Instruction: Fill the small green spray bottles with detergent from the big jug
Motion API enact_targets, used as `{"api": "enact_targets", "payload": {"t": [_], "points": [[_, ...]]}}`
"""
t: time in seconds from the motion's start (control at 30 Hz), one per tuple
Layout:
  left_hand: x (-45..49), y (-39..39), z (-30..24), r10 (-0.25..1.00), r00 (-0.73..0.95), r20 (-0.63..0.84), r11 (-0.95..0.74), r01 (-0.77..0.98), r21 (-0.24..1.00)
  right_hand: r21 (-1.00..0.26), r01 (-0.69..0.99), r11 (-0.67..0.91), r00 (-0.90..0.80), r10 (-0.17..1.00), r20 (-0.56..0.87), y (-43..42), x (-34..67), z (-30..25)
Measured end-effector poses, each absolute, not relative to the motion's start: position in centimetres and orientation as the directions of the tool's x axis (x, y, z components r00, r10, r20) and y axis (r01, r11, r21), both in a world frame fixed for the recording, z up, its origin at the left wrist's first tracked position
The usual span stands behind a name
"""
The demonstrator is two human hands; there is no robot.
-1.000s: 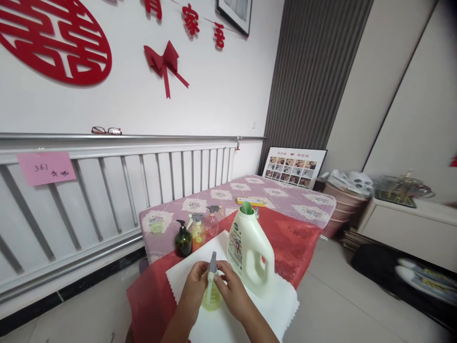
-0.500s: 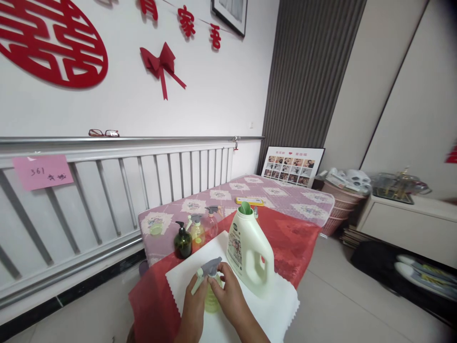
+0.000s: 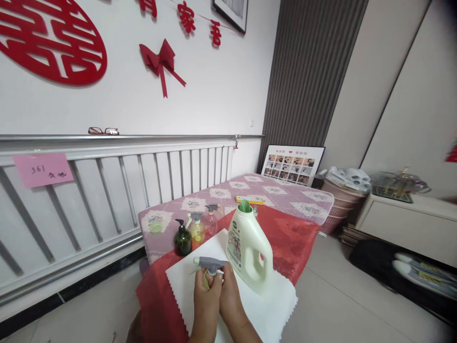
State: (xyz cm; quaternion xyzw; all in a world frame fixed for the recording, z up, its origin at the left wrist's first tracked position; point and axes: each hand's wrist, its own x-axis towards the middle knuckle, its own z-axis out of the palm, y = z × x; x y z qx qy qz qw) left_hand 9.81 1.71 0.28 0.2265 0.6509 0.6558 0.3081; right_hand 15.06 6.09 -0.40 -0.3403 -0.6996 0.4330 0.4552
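A small spray bottle with a grey trigger head (image 3: 209,264) stands on a white cloth (image 3: 271,305) near me. My left hand (image 3: 206,300) wraps round its yellow-green body, which is mostly hidden. My right hand (image 3: 230,296) pinches the collar under the trigger head. The nozzle points left. A large pale green detergent jug (image 3: 249,250) with an open green spout stands just right of my hands.
A dark green pump bottle (image 3: 183,239), a yellow spray bottle (image 3: 197,229) and a clear pink spray bottle (image 3: 211,220) stand behind the cloth. A green lid (image 3: 156,226) and a yellow flat object (image 3: 249,199) lie on the patterned table. Railing at left, baskets and cabinet at right.
The trigger head has turned from upright and end-on to pointing left. Both hands have closed in tighter round the small bottle.
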Motion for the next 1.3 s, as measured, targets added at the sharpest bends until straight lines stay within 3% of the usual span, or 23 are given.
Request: {"api": "enact_targets", "payload": {"t": [0.3,0.43,0.6,0.73,0.97,1.13,1.3], "points": [[8.4,1.3,0.8,0.814,-0.581,0.017,-0.017,0.006,1.000,-0.927,0.139,0.348,-0.333,0.898,0.287,6.2,15.8,-1.3],[6.6,0.9,1.1,0.908,-0.411,0.080,-0.058,0.065,0.996,-0.918,0.137,0.372,-0.354,0.884,0.305,6.3,16.1,-1.5],[4.7,0.9,2.0,0.964,-0.257,0.060,-0.060,0.011,0.998,-0.910,0.120,0.396,-0.392,0.861,0.323,6.5,15.9,-2.5],[5.3,1.3,1.7,0.931,-0.365,0.029,-0.010,0.055,0.998,-0.913,0.107,0.393,-0.407,0.856,0.320,6.4,15.7,-3.0],[8.2,2.2,0.6,0.767,-0.641,0.017,0.090,0.134,0.987,-0.921,0.097,0.378,-0.435,0.848,0.302,6.0,15.9,-2.3],[7.9,2.1,0.6,0.800,-0.597,0.063,0.055,0.177,0.983,-0.925,0.081,0.372,-0.459,0.837,0.296,6.1,16.2,-2.4],[6.3,1.7,1.2,0.907,-0.413,0.076,-0.015,0.151,0.988,-0.923,0.068,0.378,-0.442,0.841,0.311,6.4,16.5,-3.5]]}}
